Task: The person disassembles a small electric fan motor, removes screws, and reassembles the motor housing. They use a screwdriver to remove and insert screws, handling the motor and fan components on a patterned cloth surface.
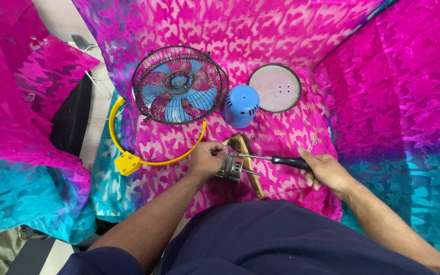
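Below the caged fan (pixel 179 84), the left hand (pixel 205 160) pinches the motor (pixel 231 166) steady while the right hand (pixel 324 170), fist closed, drives a screwdriver (pixel 276 160) into it

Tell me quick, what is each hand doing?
Left hand: closed on the motor.
Right hand: closed on the screwdriver, tip at the motor.

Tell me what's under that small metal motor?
A wooden brush lies under the motor, on the pink cloth. The left hand and motor cover the brush's middle, so that part stays hidden.
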